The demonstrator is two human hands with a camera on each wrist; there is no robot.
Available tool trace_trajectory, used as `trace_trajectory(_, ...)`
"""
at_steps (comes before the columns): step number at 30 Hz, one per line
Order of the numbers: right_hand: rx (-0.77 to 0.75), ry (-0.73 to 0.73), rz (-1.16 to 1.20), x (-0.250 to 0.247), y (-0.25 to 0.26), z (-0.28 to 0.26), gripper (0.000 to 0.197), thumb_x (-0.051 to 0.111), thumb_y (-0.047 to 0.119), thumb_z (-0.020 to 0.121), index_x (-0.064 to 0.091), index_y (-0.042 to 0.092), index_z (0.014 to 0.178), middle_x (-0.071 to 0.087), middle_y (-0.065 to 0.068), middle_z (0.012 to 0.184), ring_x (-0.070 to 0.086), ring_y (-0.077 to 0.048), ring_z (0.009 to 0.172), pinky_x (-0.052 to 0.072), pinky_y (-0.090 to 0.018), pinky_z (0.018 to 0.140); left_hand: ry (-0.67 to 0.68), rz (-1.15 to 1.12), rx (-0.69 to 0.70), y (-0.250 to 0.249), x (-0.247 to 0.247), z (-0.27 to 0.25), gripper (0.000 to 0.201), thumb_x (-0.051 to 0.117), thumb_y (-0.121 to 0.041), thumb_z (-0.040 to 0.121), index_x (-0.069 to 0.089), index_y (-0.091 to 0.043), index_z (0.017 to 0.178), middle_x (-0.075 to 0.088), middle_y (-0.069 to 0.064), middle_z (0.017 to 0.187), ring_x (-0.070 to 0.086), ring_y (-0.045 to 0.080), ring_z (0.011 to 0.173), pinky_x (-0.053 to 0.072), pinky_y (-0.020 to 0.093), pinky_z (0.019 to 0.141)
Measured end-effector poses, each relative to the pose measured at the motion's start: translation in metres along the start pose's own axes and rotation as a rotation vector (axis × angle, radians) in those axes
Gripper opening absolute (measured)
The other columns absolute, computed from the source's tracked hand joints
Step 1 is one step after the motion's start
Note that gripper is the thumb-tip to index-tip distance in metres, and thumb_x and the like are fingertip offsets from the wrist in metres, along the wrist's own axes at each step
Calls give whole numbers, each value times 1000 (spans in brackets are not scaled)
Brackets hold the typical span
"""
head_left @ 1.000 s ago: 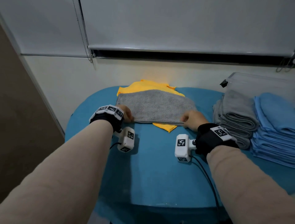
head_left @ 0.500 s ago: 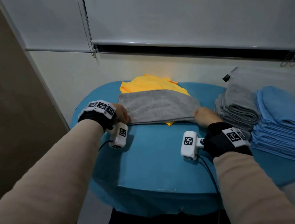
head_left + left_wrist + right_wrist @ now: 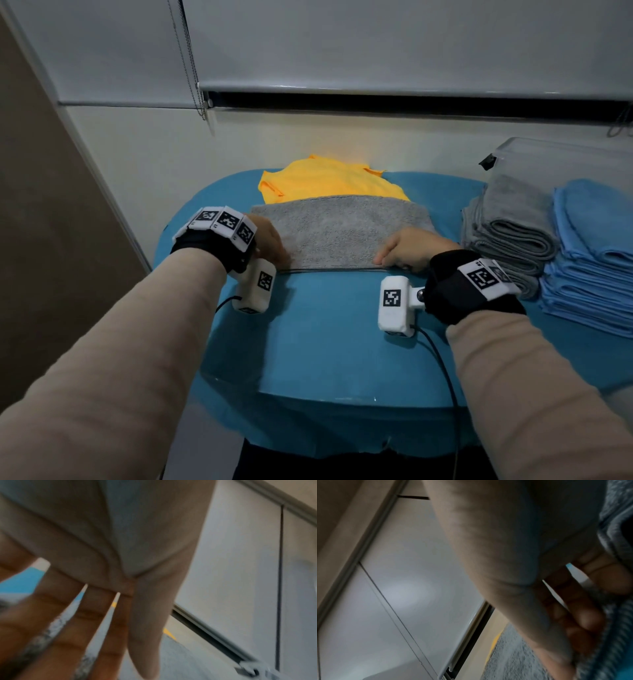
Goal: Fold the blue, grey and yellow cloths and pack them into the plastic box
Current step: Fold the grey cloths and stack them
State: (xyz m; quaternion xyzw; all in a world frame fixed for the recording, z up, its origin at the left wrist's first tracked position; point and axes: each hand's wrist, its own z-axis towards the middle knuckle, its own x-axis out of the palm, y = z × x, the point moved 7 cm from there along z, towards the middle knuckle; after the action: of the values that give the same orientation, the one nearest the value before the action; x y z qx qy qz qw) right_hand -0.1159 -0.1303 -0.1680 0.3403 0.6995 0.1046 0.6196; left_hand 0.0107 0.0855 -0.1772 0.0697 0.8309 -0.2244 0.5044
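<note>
The grey cloth (image 3: 337,236) is spread on the table (image 3: 325,342), over the yellow cloth (image 3: 325,181). Its left end is pressed by the flat left hand (image 3: 270,240). Its right end is gripped by the curled right hand (image 3: 411,248). If it is pulled unevenly, a crooked fold could be made.

A grey roller blind (image 3: 376,44) hangs above a cream wall (image 3: 154,154) behind the blue table (image 3: 325,342).
</note>
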Motion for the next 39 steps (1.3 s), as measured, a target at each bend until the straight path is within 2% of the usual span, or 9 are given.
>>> trace_trajectory(5,-67,-163,-101,-3,11,11,13,59,4,84,70,0,88,66,-18,88,53,-16,71,43,-21,67,-301,51,-215,52,-29,15,50,63,-60,74,62,-11,64,54,7,62,56,27,69,45,33,69)
trace_trajectory(10,-219,68,-119,24,42,12,50,52,28,96,39,23,144,38,-1,149,37,-19,135,26,-34,110,-248,18,-340,75,-25,18,61,63,-80,35,61,-26,64,68,5,74,67,28,75,55,42,78)
trace_trajectory(13,-168,167,-302,34,36,14,51,45,37,98,34,25,147,26,4,155,26,-19,142,18,-33,112,-181,-60,-332,86,-21,38,63,71,-77,21,68,-25,57,70,3,69,68,25,73,56,41,78)
trace_trajectory(16,-109,-49,80,19,19,26,34,46,24,99,56,16,131,48,-5,142,44,-24,129,30,-32,107,-149,-155,-288,81,-16,40,65,75,-73,2,67,-26,47,71,6,70,66,24,69,54,38,74)
trace_trajectory(21,279,-454,-22,-19,-40,41,36,35,19,97,61,19,122,41,-17,140,36,-39,126,30,-47,109,-360,-267,-213,42,-32,-8,20,56,-15,89,59,4,96,55,23,103,50,30,90,31,25,54)
trace_trajectory(24,357,-381,-41,-20,-57,48,38,36,15,95,55,14,128,37,-20,141,28,-42,130,24,-51,110,-417,-392,-145,43,-42,-6,30,51,-4,90,53,4,119,53,24,111,47,28,88,37,26,57)
trace_trajectory(29,396,-402,20,-25,-62,45,57,60,14,87,37,10,139,39,-23,139,34,-40,130,32,-47,105,-469,-725,-67,43,-38,-13,45,43,6,89,48,-12,131,51,10,88,44,19,64,39,14,30)
trace_trajectory(33,259,-343,206,-24,-52,42,86,77,5,73,30,5,145,41,-14,145,38,-32,133,36,-37,105,-428,-744,-3,43,-28,-6,66,46,7,86,37,-24,143,55,11,119,51,24,91,46,31,75)
trace_trajectory(39,43,-488,395,-39,-10,21,51,70,0,75,56,-2,123,53,-16,132,50,-29,119,43,-39,99,-453,-755,98,27,-31,-13,81,42,7,85,18,-40,147,53,7,122,51,25,75,51,40,77)
